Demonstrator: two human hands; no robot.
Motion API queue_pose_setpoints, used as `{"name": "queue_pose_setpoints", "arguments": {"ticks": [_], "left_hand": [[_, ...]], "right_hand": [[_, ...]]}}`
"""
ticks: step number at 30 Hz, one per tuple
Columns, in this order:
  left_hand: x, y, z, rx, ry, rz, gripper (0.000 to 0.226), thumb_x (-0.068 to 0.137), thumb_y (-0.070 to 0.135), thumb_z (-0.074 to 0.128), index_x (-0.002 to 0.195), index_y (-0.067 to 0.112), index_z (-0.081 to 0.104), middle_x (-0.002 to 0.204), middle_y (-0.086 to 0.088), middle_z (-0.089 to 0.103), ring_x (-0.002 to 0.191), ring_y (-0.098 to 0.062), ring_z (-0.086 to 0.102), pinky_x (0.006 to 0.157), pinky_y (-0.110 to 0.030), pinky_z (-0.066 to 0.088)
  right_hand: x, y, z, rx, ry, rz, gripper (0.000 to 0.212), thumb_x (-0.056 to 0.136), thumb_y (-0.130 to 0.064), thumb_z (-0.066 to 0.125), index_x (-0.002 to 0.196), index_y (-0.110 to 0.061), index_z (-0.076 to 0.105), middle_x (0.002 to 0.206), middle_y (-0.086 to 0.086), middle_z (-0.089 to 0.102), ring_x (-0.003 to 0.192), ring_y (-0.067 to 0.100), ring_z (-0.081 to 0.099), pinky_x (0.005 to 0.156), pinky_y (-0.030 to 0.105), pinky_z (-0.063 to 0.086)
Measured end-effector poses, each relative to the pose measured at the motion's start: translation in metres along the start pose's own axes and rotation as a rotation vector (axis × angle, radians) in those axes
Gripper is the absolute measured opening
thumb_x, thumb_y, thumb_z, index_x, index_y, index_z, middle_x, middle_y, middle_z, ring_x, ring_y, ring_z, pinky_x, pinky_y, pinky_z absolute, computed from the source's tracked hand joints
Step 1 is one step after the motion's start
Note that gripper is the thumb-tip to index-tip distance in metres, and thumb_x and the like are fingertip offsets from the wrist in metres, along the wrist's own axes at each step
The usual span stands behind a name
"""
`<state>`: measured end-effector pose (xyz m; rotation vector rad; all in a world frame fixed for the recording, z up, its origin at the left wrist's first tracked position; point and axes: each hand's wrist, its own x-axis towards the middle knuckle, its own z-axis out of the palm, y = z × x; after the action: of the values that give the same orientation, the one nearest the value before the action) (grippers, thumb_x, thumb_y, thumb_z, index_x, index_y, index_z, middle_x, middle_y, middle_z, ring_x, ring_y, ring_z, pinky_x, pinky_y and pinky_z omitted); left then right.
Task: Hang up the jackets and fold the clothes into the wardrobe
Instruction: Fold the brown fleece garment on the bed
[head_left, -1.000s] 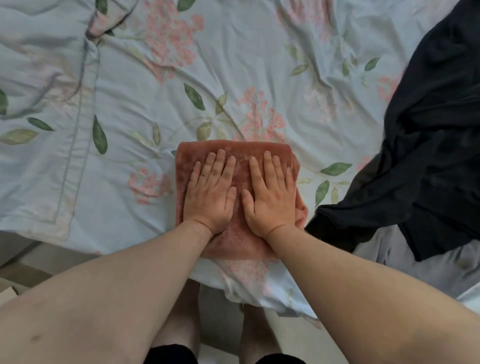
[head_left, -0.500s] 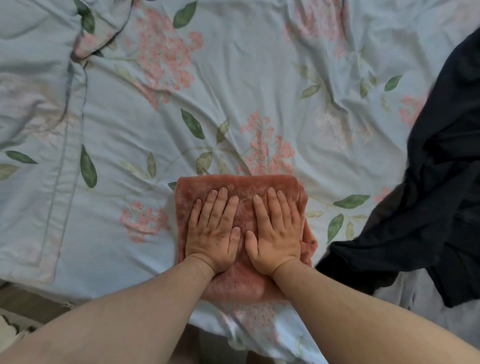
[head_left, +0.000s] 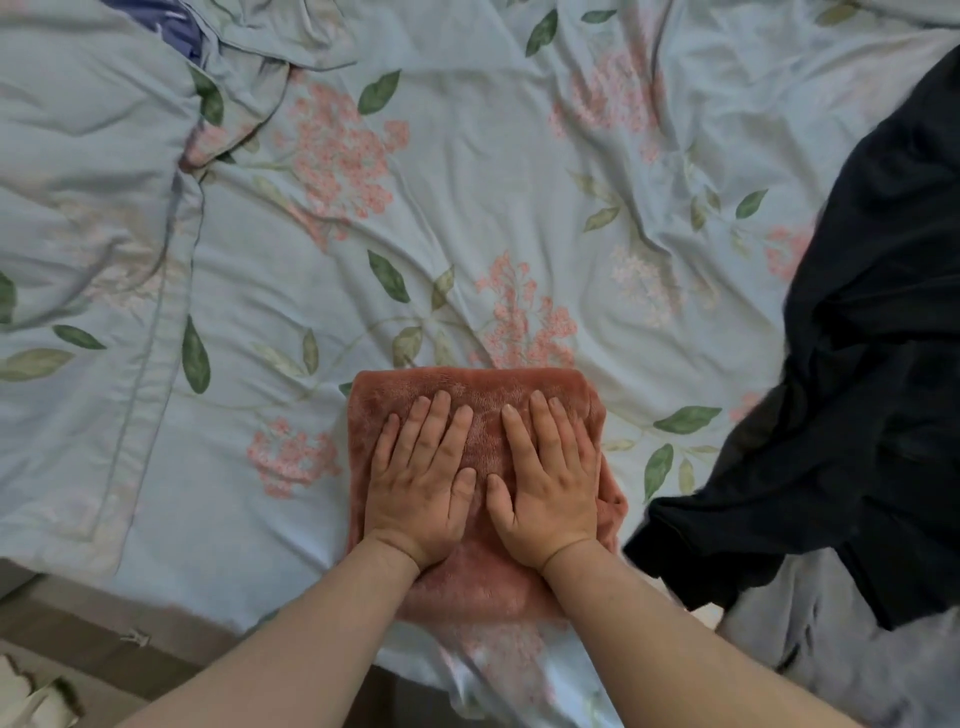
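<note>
A folded rust-pink fleece garment (head_left: 467, 387) lies on the bed near its front edge. My left hand (head_left: 421, 478) and my right hand (head_left: 550, 483) rest flat on top of it, side by side, palms down, fingers spread and pointing away from me. Neither hand grips the cloth. A black garment (head_left: 857, 389) lies crumpled at the right, a short way from the folded piece.
The bed is covered by a light blue quilt (head_left: 467, 182) with pink flowers and green leaves. A grey cloth (head_left: 810, 639) lies under the black garment at the lower right. The bed's front edge and the floor (head_left: 78, 639) show at lower left.
The view has tilted upward, so the folded garment and my hands sit lower in the frame. My hands stay flat on the cloth, now slightly farther apart.
</note>
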<state>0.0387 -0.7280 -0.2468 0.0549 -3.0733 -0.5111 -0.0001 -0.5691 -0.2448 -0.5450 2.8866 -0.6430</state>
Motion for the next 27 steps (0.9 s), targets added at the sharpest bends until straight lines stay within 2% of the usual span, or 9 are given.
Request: {"name": "queue_pose_setpoints", "arguments": {"ticks": [3, 6, 8, 10, 13, 15, 18, 23, 27], "left_hand": [[-0.006, 0.008, -0.025, -0.065, -0.032, -0.166, 0.079, 0.087, 0.05, 0.047, 0.154, 0.016, 0.023, 0.161, -0.011, 0.022, 0.15, -0.025, 0.017, 0.124, -0.037, 0.004], [-0.014, 0.019, -0.05, -0.33, -0.058, -0.716, 0.103, 0.075, 0.06, 0.07, 0.155, 0.022, 0.016, 0.163, -0.007, 0.012, 0.15, -0.021, 0.013, 0.12, -0.04, 0.015], [-0.02, 0.021, -0.06, -0.61, -0.065, -0.98, 0.097, 0.07, 0.049, 0.082, 0.147, 0.022, 0.03, 0.15, -0.005, 0.036, 0.14, -0.023, 0.036, 0.109, -0.04, 0.037], [-0.025, 0.014, -0.063, -0.844, -0.116, -1.1, 0.071, 0.069, 0.039, 0.087, 0.127, 0.019, 0.051, 0.12, 0.001, 0.062, 0.116, -0.024, 0.061, 0.087, -0.032, 0.05], [-0.021, -0.002, -0.073, -1.137, -0.275, -1.141, 0.076, 0.053, 0.045, 0.093, 0.115, 0.013, 0.065, 0.102, -0.005, 0.075, 0.094, -0.025, 0.073, 0.076, -0.033, 0.056], [-0.016, -0.007, -0.088, -1.346, -0.434, -1.191, 0.088, 0.042, 0.051, 0.095, 0.116, 0.011, 0.068, 0.105, -0.012, 0.075, 0.095, -0.03, 0.073, 0.085, -0.042, 0.057], [-0.018, -0.008, -0.114, -1.481, -0.654, -1.295, 0.069, 0.063, 0.039, 0.091, 0.117, 0.003, 0.067, 0.11, -0.024, 0.071, 0.099, -0.04, 0.07, 0.098, -0.055, 0.05], [-0.039, -0.008, -0.184, -1.489, -0.647, -1.268, 0.064, 0.07, 0.035, 0.087, 0.122, 0.004, 0.065, 0.112, -0.024, 0.071, 0.102, -0.041, 0.069, 0.096, -0.054, 0.051], [-0.051, -0.014, -0.266, -1.533, -0.552, -1.131, 0.102, 0.033, 0.049, 0.098, 0.12, 0.006, 0.067, 0.111, -0.021, 0.072, 0.1, -0.038, 0.07, 0.09, -0.049, 0.054]], "right_hand": [[-0.007, -0.005, -0.023, 0.066, -0.046, 0.1, 0.082, 0.084, -0.057, 0.049, 0.155, -0.029, 0.021, 0.163, 0.008, 0.021, 0.151, 0.023, 0.016, 0.123, 0.044, 0.013], [-0.018, -0.005, -0.044, 0.172, -0.171, 0.548, 0.1, 0.073, -0.076, 0.052, 0.155, -0.032, 0.017, 0.163, 0.002, 0.015, 0.149, 0.022, 0.016, 0.123, 0.04, 0.017], [-0.022, -0.004, -0.058, 0.367, -0.136, 0.764, 0.087, 0.067, -0.073, 0.065, 0.139, -0.032, 0.041, 0.141, -0.002, 0.044, 0.13, 0.018, 0.047, 0.11, 0.043, 0.041], [-0.024, -0.002, -0.071, 0.699, -0.178, 0.861, 0.056, 0.071, -0.056, 0.078, 0.118, -0.033, 0.056, 0.118, -0.01, 0.06, 0.106, 0.006, 0.063, 0.091, 0.035, 0.054], [-0.021, 0.0, -0.088, 1.176, -0.417, 0.956, 0.046, 0.077, -0.034, 0.084, 0.112, -0.034, 0.055, 0.112, -0.019, 0.06, 0.104, 0.002, 0.062, 0.079, 0.024, 0.053], [-0.015, 0.001, -0.094, 1.257, -0.537, 0.991, 0.063, 0.07, -0.039, 0.088, 0.124, -0.028, 0.056, 0.124, -0.012, 0.061, 0.11, 0.012, 0.064, 0.089, 0.034, 0.055], [-0.012, -0.007, -0.111, 1.369, -0.751, 1.067, 0.063, 0.078, -0.041, 0.082, 0.133, -0.027, 0.056, 0.127, 0.008, 0.068, 0.113, 0.029, 0.067, 0.101, 0.049, 0.051], [-0.027, -0.052, -0.155, 1.453, -0.858, 1.004, 0.059, 0.083, -0.035, 0.078, 0.136, -0.024, 0.056, 0.13, 0.014, 0.066, 0.12, 0.035, 0.063, 0.108, 0.054, 0.044], [-0.024, -0.113, -0.209, 1.458, -0.816, 0.932, 0.06, 0.085, -0.031, 0.079, 0.139, -0.017, 0.056, 0.133, 0.015, 0.063, 0.123, 0.035, 0.06, 0.11, 0.053, 0.042]]}}
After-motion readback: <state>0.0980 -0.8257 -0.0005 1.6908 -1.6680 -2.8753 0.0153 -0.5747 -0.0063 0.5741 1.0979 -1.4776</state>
